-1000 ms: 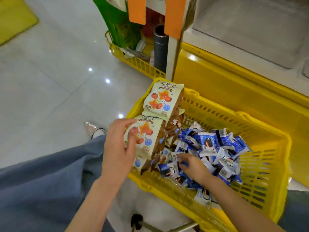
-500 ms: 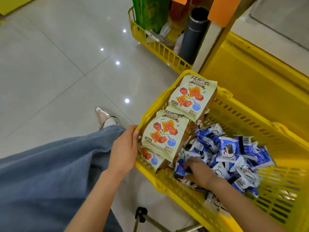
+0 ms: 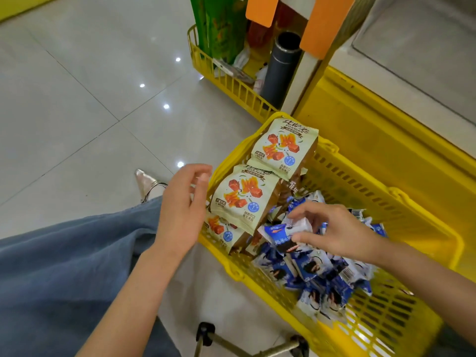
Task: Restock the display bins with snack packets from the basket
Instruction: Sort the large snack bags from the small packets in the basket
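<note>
I have the yellow basket (image 3: 373, 199) under the camera, with a yellow display fixture (image 3: 386, 119) just behind it. The left hand (image 3: 180, 210) hangs just outside the basket's left rim. Its fingers are loosely curled and it holds nothing. I cannot tell whether it brushes the rim.

The right hand (image 3: 334, 233) is over the middle of the basket, thumb and forefinger pinched on a blue-and-white snack packet (image 3: 278, 234). That packet is lifted slightly above the heap of blue-and-white packets (image 3: 316, 274), which fills the basket's middle and near side.

Three cream snack bags printed with orange-red pieces stand overlapped at the basket's left end: the top bag (image 3: 283, 148) against the far corner, the middle bag (image 3: 242, 199) in front of it, and the lowest bag (image 3: 221, 234) half hidden at the near rim.

A denim-clad leg (image 3: 64, 266) and a pale pointed shoe (image 3: 145, 181) show over the tiled floor (image 3: 77, 112). Farther off, a second yellow basket (image 3: 231, 86) holds a dark cylinder (image 3: 280, 70).
</note>
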A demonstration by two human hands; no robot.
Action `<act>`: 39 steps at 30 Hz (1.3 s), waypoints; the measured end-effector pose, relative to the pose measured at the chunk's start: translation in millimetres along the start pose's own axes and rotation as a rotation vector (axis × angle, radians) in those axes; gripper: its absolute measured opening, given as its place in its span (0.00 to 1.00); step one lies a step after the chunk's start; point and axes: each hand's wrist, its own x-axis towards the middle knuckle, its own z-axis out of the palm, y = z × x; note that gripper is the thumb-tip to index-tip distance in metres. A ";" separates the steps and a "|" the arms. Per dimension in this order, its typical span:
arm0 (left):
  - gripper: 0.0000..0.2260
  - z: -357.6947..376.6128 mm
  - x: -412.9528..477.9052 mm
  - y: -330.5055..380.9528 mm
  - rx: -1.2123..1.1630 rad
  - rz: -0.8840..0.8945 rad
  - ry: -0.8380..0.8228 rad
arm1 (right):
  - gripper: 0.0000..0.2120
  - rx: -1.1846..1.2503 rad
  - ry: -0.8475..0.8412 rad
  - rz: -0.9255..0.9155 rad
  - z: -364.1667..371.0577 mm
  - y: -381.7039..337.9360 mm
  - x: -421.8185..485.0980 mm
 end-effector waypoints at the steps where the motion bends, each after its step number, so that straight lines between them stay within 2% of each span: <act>1: 0.08 -0.4 -2.3 12.6 -0.061 0.022 -0.060 | 0.12 0.047 0.008 -0.009 -5.4 -11.5 -2.0; 4: 0.11 -1.7 -11.1 41.1 -0.217 0.043 -0.404 | 0.12 0.102 -0.025 -0.078 -11.3 -40.8 -5.7; 6: 0.12 -0.7 -19.7 49.3 -0.164 0.033 -0.649 | 0.12 0.163 -0.014 -0.108 -8.7 -51.8 -6.4; 8: 0.12 2.5 -27.1 53.5 -0.144 0.013 -0.774 | 0.13 0.355 0.041 -0.094 -4.9 -59.7 -7.3; 11: 0.14 8.5 -32.3 51.8 -0.165 -0.044 -0.709 | 0.13 0.493 0.173 -0.111 -1.8 -63.2 -6.6; 13: 0.15 10.9 -31.1 47.6 -0.133 -0.107 -0.629 | 0.13 0.548 0.340 -0.093 2.0 -49.5 -4.3; 15: 0.18 12.4 -28.4 44.6 -0.131 -0.174 -0.556 | 0.11 0.464 0.445 0.018 12.9 -23.6 0.2; 16: 0.18 13.4 -27.0 43.9 -0.137 -0.185 -0.535 | 0.10 0.343 0.406 0.110 22.8 -6.8 3.0; 19: 0.16 18.0 -24.3 46.9 -0.158 -0.153 -0.578 | 0.16 0.064 0.078 0.334 59.2 53.2 10.6; 22: 0.14 23.4 -23.2 47.9 -0.153 -0.131 -0.611 | 0.26 -0.002 -0.102 0.401 84.8 96.0 17.9; 25: 0.13 27.5 -24.7 43.4 -0.155 -0.152 -0.612 | 0.35 -0.013 -0.111 0.435 102.7 119.6 24.2; 30: 0.20 28.1 -23.5 39.1 -0.178 -0.222 -0.628 | 0.47 -0.520 -0.117 0.260 126.7 132.1 24.0; 33: 0.23 31.3 -18.6 41.7 -0.177 -0.226 -0.637 | 0.51 -0.528 -0.139 0.284 128.5 132.1 26.7; 36: 0.17 34.0 -17.0 46.0 -0.181 -0.178 -0.641 | 0.55 -0.503 -0.171 0.304 124.7 127.4 29.6; 39: 0.17 34.8 -16.6 46.1 -0.157 -0.179 -0.620 | 0.57 -0.527 -0.214 0.322 124.8 126.4 30.1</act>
